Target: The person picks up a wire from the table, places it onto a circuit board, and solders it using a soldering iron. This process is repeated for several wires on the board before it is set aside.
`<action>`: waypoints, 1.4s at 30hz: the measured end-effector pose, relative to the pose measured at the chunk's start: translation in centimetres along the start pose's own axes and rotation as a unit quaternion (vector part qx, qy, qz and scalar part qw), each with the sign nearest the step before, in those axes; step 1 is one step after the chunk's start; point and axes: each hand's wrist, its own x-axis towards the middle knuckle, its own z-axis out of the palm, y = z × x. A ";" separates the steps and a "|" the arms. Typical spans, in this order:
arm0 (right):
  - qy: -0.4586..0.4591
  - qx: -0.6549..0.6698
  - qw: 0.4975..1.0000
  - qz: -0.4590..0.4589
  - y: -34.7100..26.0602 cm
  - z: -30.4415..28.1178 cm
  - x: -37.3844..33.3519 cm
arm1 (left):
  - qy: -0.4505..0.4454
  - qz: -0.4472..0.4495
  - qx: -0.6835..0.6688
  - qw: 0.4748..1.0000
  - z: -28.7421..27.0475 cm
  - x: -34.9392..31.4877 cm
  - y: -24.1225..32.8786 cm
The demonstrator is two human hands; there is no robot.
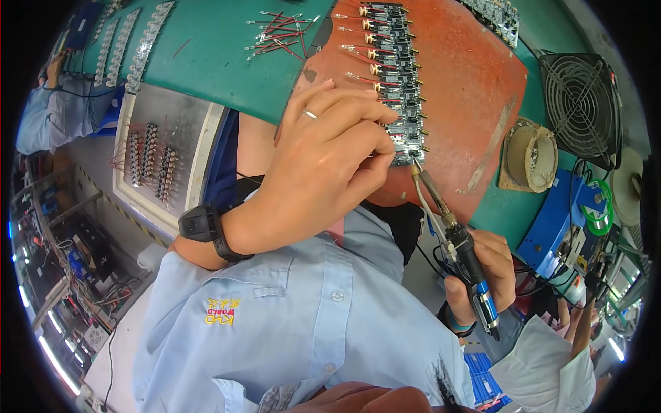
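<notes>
A long strip of small joined circuit boards (394, 51) lies on the orange-red mat (468, 89), with short red wires and brass-coloured round parts along its left side. My left hand (330, 151), wearing a ring, reaches over its near end. Thumb and fingertips are pinched together at the board's left edge; what they hold is hidden. In my right hand (492, 268) is a soldering iron (475, 275) with a black and blue handle and a thin tube beside its barrel. Its tip meets the nearest board of the strip, or sits just above it.
Loose red-wired parts (282, 34) lie on the green mat (227, 62). Board strips (144, 45) sit far left, above a pale-framed tray (124, 172) of wired parts. At right stand a beige round holder (530, 157), a black fan (582, 103) and a blue box (554, 220). Other people work nearby.
</notes>
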 end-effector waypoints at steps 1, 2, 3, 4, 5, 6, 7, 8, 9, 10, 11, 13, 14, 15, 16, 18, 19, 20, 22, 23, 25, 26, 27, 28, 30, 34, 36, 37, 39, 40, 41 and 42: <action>-0.007 -0.006 1.000 0.005 -0.1 0.1 0.2 | -0.001 -0.001 0.000 1.000 0.0 0.0 0.0; -0.009 -0.006 1.000 0.005 -0.1 0.2 0.3 | -0.001 -0.001 0.001 1.000 0.0 0.0 0.1; -0.012 -0.009 1.000 0.005 -0.1 0.2 0.4 | -0.001 0.000 0.001 1.000 -0.1 0.0 0.1; -0.016 -0.012 1.000 0.005 -0.1 0.3 0.5 | -0.001 0.001 0.002 1.000 -0.1 0.0 0.1; -0.019 -0.015 1.000 0.005 -0.1 0.3 0.6 | -0.001 -0.001 0.002 1.000 -0.1 0.0 0.1; -0.021 -0.015 1.000 0.005 -0.1 0.4 0.6 | -0.002 -0.001 0.002 1.000 -0.1 0.0 0.1; -0.022 -0.020 1.000 0.003 -0.1 0.4 0.7 | -0.003 0.000 0.003 1.000 -0.2 0.0 0.1; -0.023 -0.025 0.999 0.001 -0.1 0.4 0.8 | -0.004 0.001 0.003 1.000 -0.2 0.1 0.1; -0.024 -0.030 0.999 -0.001 -0.1 0.4 0.8 | -0.004 0.000 0.003 1.000 -0.1 0.1 0.1; -0.025 -0.030 0.999 0.000 -0.1 0.4 0.8 | -0.003 0.001 0.004 1.000 -0.1 0.1 0.0; -0.027 -0.031 0.999 0.001 -0.1 0.4 0.8 | -0.002 0.001 0.005 1.000 0.0 0.0 0.0; -0.030 -0.032 0.999 0.005 -0.2 0.4 0.9 | 0.000 0.000 0.006 1.000 0.0 0.0 0.0; -0.031 -0.032 0.999 0.005 -0.2 0.4 1.0 | 0.001 0.000 0.004 1.000 0.0 0.0 0.0; -0.035 -0.033 0.999 0.007 -0.3 0.3 1.0 | 0.003 0.000 0.002 1.000 0.0 0.0 0.0; -0.039 -0.034 0.999 0.008 -0.3 0.2 1.1 | 0.005 0.000 0.000 1.000 0.0 0.0 0.0; -0.044 -0.034 0.998 0.011 -0.5 0.2 1.2 | 0.004 0.000 -0.001 1.000 0.0 0.1 0.0; -0.048 -0.039 0.998 0.010 -0.7 0.2 1.3 | 0.004 0.002 -0.002 1.000 0.0 0.1 0.0; -0.052 -0.044 0.998 0.009 -0.9 0.1 1.4 | 0.004 0.003 -0.003 1.000 0.0 0.2 0.0; -0.057 -0.049 0.997 0.008 -1.2 0.0 1.5 | 0.004 0.002 -0.004 1.000 0.0 0.1 0.0; -0.074 -0.057 0.996 0.004 -1.3 -0.2 1.6 | 0.005 0.001 -0.003 1.000 0.0 0.1 0.0; -0.107 -0.073 0.992 -0.004 -1.6 -0.5 1.7 | 0.006 0.001 -0.002 1.000 0.0 -0.1 0.0; -0.107 -0.073 0.992 -0.004 -1.7 -0.6 1.8 | 0.007 0.001 -0.001 1.000 0.0 -0.2 0.0; -0.120 -0.077 0.990 -0.004 -1.9 -0.7 2.1 | 0.008 0.004 -0.001 1.000 0.0 -0.1 0.0; -0.133 -0.082 0.988 -0.003 -2.0 -0.8 2.3 | 0.009 0.006 -0.001 1.000 0.0 -0.1 -0.1; -0.146 -0.086 0.986 -0.003 -1.9 -1.0 2.2 | 0.008 0.007 -0.002 1.000 0.1 -0.1 -0.1; -0.102 -0.090 0.991 -0.021 -1.4 -1.3 1.3 | 0.009 0.006 0.000 1.000 0.1 -0.1 -0.1; 0.031 -0.083 0.996 -0.028 -1.1 -1.1 0.4 | 0.014 0.008 0.003 1.000 0.1 -0.1 -0.1; 0.100 -0.081 0.991 -0.030 -0.9 -1.0 0.0 | 0.014 0.009 0.003 1.000 0.1 0.0 -0.1; 0.118 -0.068 0.991 -0.014 -0.2 -0.7 0.0 | 0.012 0.006 0.001 1.000 0.1 0.1 -0.1; 0.135 -0.054 0.989 0.002 0.2 -0.4 0.1 | 0.012 0.004 0.000 1.000 0.1 0.1 -0.1; 0.152 -0.040 0.987 0.018 0.8 -0.2 0.3 | 0.014 0.007 0.000 1.000 0.1 0.1 0.0; 0.154 -0.040 0.987 0.014 1.6 0.1 0.6 | 0.009 0.008 0.003 1.000 0.1 0.1 0.0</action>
